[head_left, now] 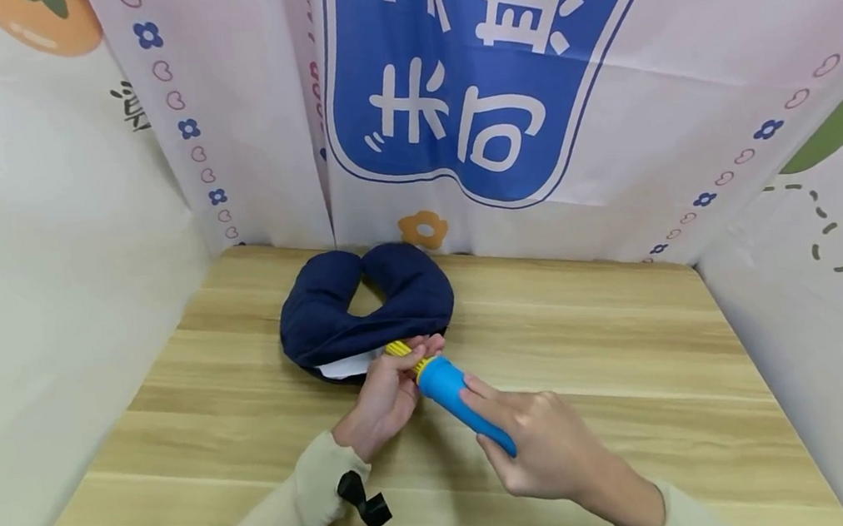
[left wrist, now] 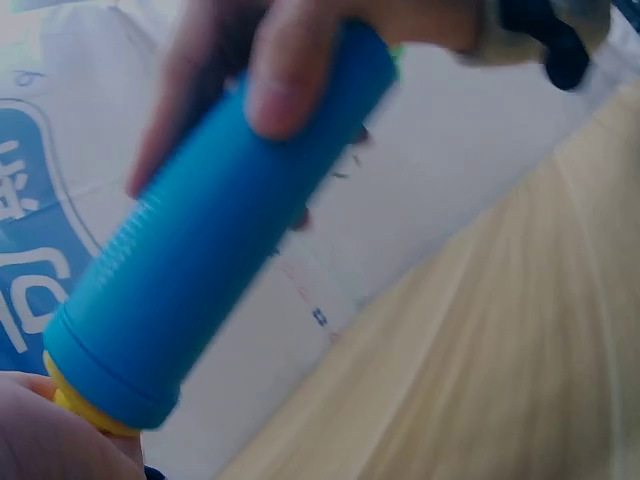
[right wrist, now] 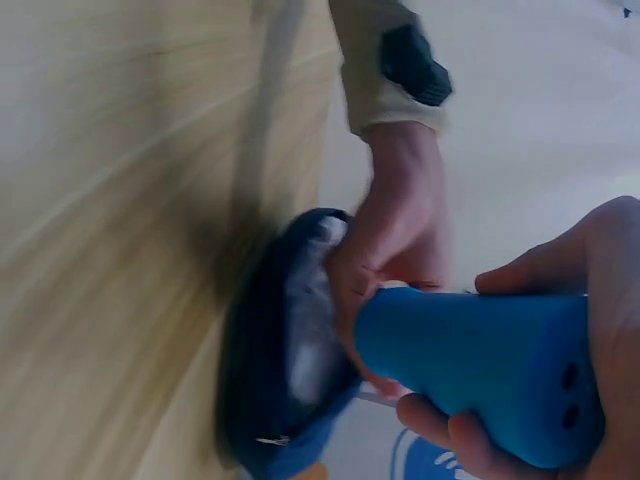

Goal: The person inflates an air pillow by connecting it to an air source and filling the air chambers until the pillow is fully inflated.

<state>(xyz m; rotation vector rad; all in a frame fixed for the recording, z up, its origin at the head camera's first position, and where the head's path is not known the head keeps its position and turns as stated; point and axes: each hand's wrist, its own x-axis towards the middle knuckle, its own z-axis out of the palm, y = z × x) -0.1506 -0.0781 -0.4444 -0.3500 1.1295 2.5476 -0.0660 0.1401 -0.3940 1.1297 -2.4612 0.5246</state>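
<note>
A blue hand pump [head_left: 451,390] with a ribbed yellow nozzle [head_left: 399,348] is held slantwise between both hands. My right hand [head_left: 549,435] grips the blue body near its rear end, where two dark holes show in the right wrist view. The left hand [head_left: 388,399] holds the yellow end between thumb and fingers, palm turned up. Just beyond lies a navy U-shaped neck pillow [head_left: 412,285]. Its near side gapes open, showing a white lining [head_left: 343,366], and a zipper pull [right wrist: 272,440] hangs at the opening in the right wrist view. The nozzle tip overlaps the pillow's near edge.
The wood-grain table [head_left: 585,324] is bounded by a printed cloth backdrop [head_left: 679,107] behind and pale side walls [head_left: 51,245]. Black straps [head_left: 363,502] hang from the sleeves.
</note>
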